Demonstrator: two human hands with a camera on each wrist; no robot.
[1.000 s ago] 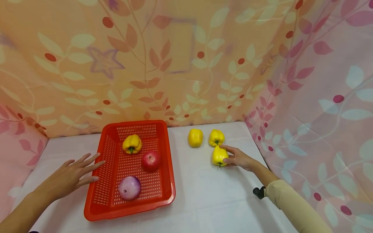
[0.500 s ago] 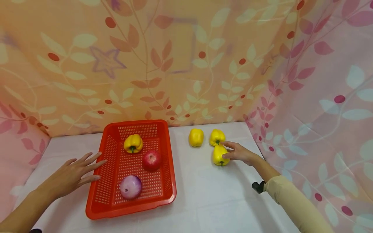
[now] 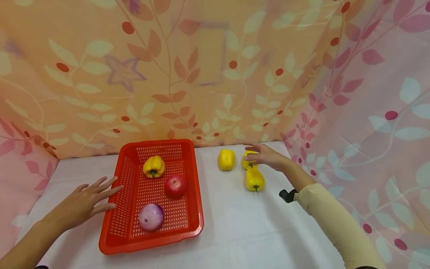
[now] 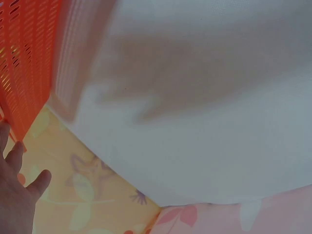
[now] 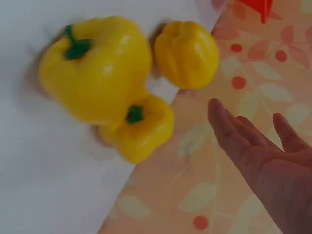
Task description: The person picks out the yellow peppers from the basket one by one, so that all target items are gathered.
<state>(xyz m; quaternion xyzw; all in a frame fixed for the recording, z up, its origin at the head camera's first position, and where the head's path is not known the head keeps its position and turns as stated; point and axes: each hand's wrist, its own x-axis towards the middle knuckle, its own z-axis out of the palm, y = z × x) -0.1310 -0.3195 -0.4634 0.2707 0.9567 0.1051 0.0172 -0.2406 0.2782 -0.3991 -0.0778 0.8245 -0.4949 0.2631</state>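
Observation:
My right hand (image 3: 267,155) hovers over the back yellow bell pepper (image 3: 246,163), fingers extended and holding nothing. Just in front of that one lies another yellow bell pepper (image 3: 255,180), its green stem toward me. A third yellow bell pepper (image 3: 226,160) sits to their left; the right wrist view also shows this pepper (image 5: 187,54) apart from the other two. On the left, my left hand (image 3: 82,203) spreads its fingers at the side rim of a red plastic basket (image 3: 198,209). Inside the basket are a yellow bell pepper (image 3: 153,166), a red apple (image 3: 175,185) and a round purple-and-white vegetable (image 3: 150,217).
A white cloth covers the table (image 3: 231,231). Floral curtains (image 3: 208,93) hang along its back edge and both sides. A small black device (image 3: 287,195) is strapped at the right sleeve.
My right hand has let go of the front pepper and moved up and back, over the rear one. The front pepper stays on the table. My left hand keeps its place.

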